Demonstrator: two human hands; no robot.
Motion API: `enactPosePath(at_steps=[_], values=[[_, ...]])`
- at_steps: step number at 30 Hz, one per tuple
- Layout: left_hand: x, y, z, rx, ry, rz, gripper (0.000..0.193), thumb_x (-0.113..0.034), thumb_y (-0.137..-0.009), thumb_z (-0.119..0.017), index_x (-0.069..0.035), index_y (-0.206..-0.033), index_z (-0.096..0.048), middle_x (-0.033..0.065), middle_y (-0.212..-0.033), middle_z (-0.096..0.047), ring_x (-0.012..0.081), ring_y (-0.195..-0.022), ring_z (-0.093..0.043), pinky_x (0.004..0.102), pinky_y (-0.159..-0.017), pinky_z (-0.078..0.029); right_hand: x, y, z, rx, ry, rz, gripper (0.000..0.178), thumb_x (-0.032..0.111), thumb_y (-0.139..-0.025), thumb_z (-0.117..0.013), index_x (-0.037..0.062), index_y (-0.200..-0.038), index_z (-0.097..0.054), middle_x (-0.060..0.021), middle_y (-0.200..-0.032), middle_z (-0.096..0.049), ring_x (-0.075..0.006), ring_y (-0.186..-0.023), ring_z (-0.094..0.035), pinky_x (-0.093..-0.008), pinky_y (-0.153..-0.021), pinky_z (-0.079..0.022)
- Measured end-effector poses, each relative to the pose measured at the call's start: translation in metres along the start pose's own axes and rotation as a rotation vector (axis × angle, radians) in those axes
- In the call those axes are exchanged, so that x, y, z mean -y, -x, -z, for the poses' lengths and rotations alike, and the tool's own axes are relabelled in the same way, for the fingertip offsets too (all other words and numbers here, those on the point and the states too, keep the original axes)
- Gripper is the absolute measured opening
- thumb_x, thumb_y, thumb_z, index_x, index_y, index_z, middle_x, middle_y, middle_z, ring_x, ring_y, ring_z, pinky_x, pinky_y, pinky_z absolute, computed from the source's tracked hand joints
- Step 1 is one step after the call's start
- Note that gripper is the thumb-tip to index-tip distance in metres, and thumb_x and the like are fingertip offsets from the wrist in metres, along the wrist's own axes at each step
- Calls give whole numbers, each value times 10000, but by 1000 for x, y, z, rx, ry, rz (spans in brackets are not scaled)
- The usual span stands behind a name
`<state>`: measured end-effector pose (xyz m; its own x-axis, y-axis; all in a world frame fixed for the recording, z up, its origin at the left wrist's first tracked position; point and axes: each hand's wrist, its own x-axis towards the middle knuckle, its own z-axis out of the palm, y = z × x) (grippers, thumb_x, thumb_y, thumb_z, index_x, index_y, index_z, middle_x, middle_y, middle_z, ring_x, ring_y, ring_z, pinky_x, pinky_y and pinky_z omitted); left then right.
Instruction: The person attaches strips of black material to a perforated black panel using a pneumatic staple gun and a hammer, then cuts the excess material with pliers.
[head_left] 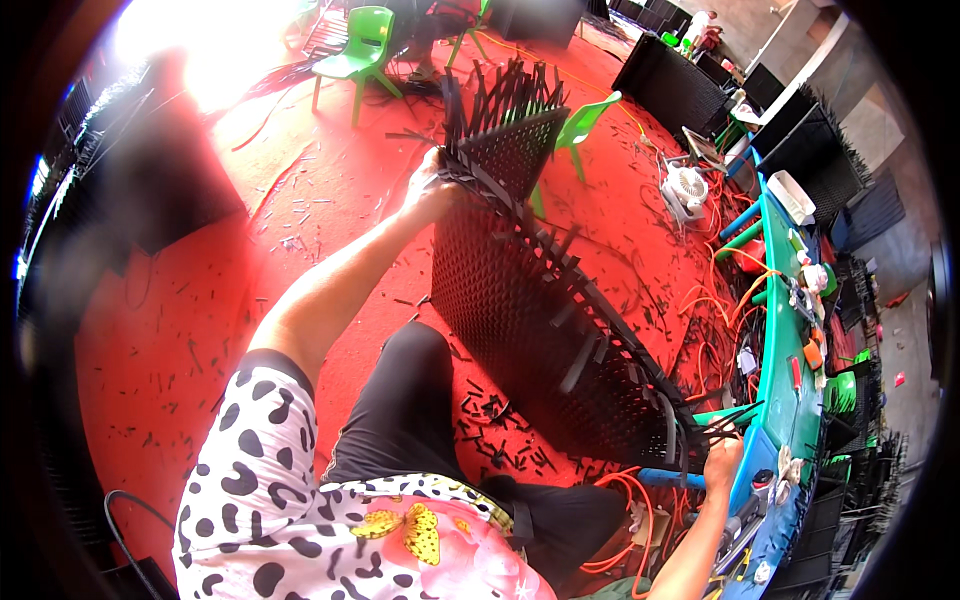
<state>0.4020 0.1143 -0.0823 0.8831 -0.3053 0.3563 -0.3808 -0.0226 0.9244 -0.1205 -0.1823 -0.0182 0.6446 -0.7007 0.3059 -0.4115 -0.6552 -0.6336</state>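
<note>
A large black woven rattan furniture piece (530, 310) stands tilted in front of my knees. Its flat woven face runs from upper left to lower right, and loose strip ends stick out along its edge and top. My left hand (428, 187) is closed round its far upper corner, where dark strips bunch under the fingers. At the near right end my right hand (722, 464) is closed at the frame's corner, among black strip ends. The exact grip of the right fingers is partly hidden.
Cut black strips litter the red floor (330, 235). Green chairs (358, 60) stand farther off. On the right runs a blue-green bench (785, 350) with tools on it, beside orange cables (705, 300) and a white fan (686, 190). More black woven pieces (670, 90) stand around.
</note>
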Motion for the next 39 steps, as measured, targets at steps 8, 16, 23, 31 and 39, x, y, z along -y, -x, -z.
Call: enactPosePath(at_steps=[8,16,23,31,39], values=[[-9,3,0,1,-53,11,554,-209,-663,-707,-54,-1154,-500,117,-971,-639,213,-901,-603,331,-786,-461,-3,-1,10,92,93,-50,227,100,-825,-434,-7,-927,-607,-57,-731,-603,-131,-686,-572,-274,-626,-462],[10,-9,-4,17,79,9,564,-202,-658,-714,-53,-1154,-492,108,-986,-636,217,-904,-600,336,-790,-461,-10,-2,3,43,-32,-15,246,59,-792,-409,-15,-934,-596,-59,-753,-610,-135,-702,-578,-279,-643,-472],[45,-23,-11,-11,-55,-76,547,-175,-651,-696,-59,-1145,-492,102,-952,-634,210,-877,-605,333,-761,-469,-8,3,9,25,60,-68,259,187,-881,-465,-27,-774,-563,-38,-644,-537,-129,-607,-458,-310,-562,-378],[42,-23,-22,-19,-205,-34,503,-169,-673,-696,-62,-1116,-485,116,-923,-637,236,-852,-616,350,-740,-474,-10,6,11,30,143,-48,258,210,-888,-440,0,-874,-589,-67,-663,-581,-156,-624,-545,-313,-572,-428],[19,-6,11,2,-268,-111,513,-175,-636,-734,-49,-1075,-502,123,-906,-638,237,-856,-616,362,-747,-479,8,13,2,-29,149,28,206,155,-862,-457,-1,-802,-578,-103,-659,-577,-185,-622,-546,-330,-583,-430]])
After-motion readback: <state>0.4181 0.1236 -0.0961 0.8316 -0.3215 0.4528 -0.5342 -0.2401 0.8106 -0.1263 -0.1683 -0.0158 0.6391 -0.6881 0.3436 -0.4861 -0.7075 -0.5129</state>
